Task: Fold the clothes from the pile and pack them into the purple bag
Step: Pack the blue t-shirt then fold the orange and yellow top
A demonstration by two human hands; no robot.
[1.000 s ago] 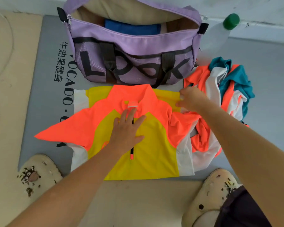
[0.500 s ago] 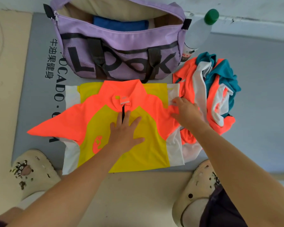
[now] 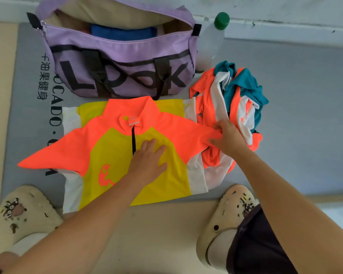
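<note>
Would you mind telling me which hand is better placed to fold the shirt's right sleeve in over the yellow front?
Probably the right hand: it already pinches the orange sleeve at that edge, beside the pile. The left hand lies flat on the shirt, pinning it down.

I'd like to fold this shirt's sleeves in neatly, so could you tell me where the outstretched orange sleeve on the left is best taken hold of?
Pinch the left sleeve at its pointed tip, coming from the mat's outer side. It lies flat, spread and tapering, nothing on it, so the tip should lift and swing over the yellow shirt. The left hand lies flat on the chest; the right hand grips the other sleeve.
</note>
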